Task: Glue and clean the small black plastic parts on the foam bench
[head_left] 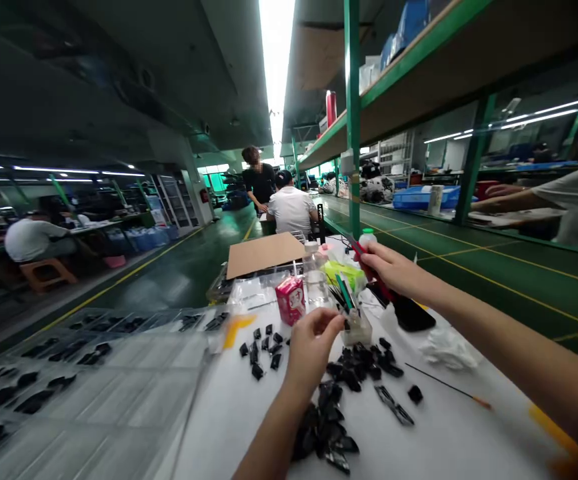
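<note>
My left hand (313,347) hovers over the white table (443,433), fingers curled in a pinch on a small dark piece beside a small clear holder (357,327) of thin tools. My right hand (391,269) is raised farther back, closed round a red-handled tool (369,267). Several small black parts (363,365) lie scattered under and between the hands, with a heap of larger black parts (326,430) near my left forearm.
A pink carton (291,300), a clear bottle (315,273), a cardboard sheet (265,254) and a black phone (409,313) sit behind the parts. Clear trays of black parts (69,380) lie left. A thin stick (449,387) lies right. Other people sit at nearby benches.
</note>
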`<state>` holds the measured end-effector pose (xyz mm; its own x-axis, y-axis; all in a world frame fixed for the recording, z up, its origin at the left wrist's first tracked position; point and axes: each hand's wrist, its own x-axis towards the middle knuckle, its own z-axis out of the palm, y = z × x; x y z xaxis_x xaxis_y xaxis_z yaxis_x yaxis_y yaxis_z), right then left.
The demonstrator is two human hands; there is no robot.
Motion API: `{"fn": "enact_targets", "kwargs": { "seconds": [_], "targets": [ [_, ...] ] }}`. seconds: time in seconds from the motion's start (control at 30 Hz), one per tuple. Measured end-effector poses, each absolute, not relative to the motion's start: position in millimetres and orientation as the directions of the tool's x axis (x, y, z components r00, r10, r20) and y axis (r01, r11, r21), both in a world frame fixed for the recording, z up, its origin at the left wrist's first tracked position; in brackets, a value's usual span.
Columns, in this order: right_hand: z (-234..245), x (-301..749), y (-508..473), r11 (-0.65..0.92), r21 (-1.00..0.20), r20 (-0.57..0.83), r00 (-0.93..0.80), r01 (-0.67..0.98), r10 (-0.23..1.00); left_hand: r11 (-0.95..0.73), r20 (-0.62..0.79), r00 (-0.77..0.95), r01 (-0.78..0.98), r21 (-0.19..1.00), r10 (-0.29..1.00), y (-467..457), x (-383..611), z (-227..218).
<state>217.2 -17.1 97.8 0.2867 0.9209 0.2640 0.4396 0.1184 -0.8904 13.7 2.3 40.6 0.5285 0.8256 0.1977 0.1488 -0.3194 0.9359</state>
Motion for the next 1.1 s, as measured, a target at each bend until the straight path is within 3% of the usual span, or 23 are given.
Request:
{"fn": "enact_targets", "kwargs": {
  "seconds": [0.2, 0.4, 0.53, 0.67, 0.8, 1.0, 1.1],
  "targets": [
    [84.5, 227.5, 76.2, 0.012, -0.723, 0.217, 0.211, 0.69, 0.953, -0.147, 0.127, 0.382, 0.024, 0.989, 0.915, 23.6, 11.1, -8.4],
    [35.8, 233.0, 103.6, -0.121, -0.518, 0.116, 0.209, 0.847, 0.971, -0.005, 0.039, 0.377, -0.092, 0.996, 0.925, 25.3, 9.6, -14.8],
    [25.6, 236.0, 104.5, -0.153, -0.344, 0.12, 0.205, 0.927, 0.971, 0.082, -0.018, 0.38, -0.152, 0.985, 0.925, 30.6, 11.1, -17.6],
    [28.8, 232.2, 98.5, -0.133, -0.246, 0.113, 0.165, 0.96, 0.98, 0.15, -0.066, 0.373, -0.2, 0.968, 0.925, 33.9, 10.5, -17.4],
    [50.4, 218.9, 78.2, -0.076, -0.258, 0.161, 0.12, 0.963, 0.98, 0.22, -0.12, 0.375, -0.236, 0.946, 0.919, 33.8, 11.8, -15.5],
    [57.6, 176.5, 11.0, 0.184, -0.422, 0.138, -0.137, 0.888, 0.981, 0.313, -0.178, 0.363, -0.356, 0.881, 0.915, 27.6, 15.9, -11.9],
    [45.0, 165.3, -15.6, 0.231, -0.498, 0.141, -0.185, 0.836, 0.973, 0.377, -0.224, 0.371, -0.417, 0.827, 0.901, 24.6, 15.3, -9.1]
  ]
}}
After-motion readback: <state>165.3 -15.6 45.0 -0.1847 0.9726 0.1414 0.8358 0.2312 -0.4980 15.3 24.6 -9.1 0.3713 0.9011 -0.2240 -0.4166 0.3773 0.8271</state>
